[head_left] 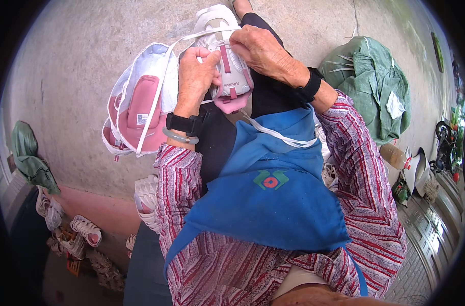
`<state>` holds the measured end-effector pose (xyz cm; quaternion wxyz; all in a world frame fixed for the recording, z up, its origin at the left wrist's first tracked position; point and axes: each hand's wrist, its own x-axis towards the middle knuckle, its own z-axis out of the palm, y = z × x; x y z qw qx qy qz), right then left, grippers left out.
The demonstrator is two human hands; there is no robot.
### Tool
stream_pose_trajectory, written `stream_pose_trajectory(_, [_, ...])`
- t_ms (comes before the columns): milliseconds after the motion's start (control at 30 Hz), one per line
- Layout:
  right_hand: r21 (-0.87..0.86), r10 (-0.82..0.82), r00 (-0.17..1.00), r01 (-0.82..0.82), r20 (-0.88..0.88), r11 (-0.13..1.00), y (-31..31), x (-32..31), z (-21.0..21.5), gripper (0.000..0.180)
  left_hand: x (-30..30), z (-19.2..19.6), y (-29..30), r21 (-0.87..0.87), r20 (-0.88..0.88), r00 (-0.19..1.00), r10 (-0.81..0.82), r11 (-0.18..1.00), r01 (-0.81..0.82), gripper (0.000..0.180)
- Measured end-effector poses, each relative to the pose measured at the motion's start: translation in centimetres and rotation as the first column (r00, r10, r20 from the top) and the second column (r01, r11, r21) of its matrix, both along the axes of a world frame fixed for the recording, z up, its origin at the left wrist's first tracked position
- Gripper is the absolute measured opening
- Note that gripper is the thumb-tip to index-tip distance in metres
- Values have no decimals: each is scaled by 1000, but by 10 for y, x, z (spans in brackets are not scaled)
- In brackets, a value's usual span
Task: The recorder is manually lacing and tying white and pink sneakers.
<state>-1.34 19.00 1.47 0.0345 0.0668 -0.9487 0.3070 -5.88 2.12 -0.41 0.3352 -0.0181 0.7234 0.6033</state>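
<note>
A white-and-grey sports shoe [236,76] with a pink heel tab and pink tongue strip rests between my knees, toe pointing away. My left hand [197,74] is closed at the shoe's left lacing edge, a bit of white lace showing between thumb and fingers. Across the lacing, my right hand [263,53] has its fingers curled together at the right edge. A long white shoelace [167,69] runs from beneath its fingertips over the shoe and hangs down on the left. My fingers partly hide the eyelets.
White-and-pink shoe pieces [143,104] are stacked left of the shoe. White laces [283,136] lie across my blue apron [273,204]. A full green sack [367,86] stands right on the concrete floor [89,76]. More laced shoes [85,230] sit lower left, near a green cloth [31,155].
</note>
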Motion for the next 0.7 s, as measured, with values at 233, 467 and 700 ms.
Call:
stream_pose_trajectory(233, [223, 17, 996, -37, 89, 974, -7, -18, 2, 13, 1, -5, 0, 46, 60, 998, 36, 998, -38, 22])
stream_pose_trajectory(467, [-160, -61, 992, 78, 113, 984, -7, -7, -9, 15, 1, -6, 2, 26, 57, 998, 8, 1000, -10, 21])
stream_pose_trajectory(700, [-83, -40, 998, 37, -37, 996, -11, 1, -11, 11, 1, -4, -1, 146, 124, 992, 38, 988, -57, 23])
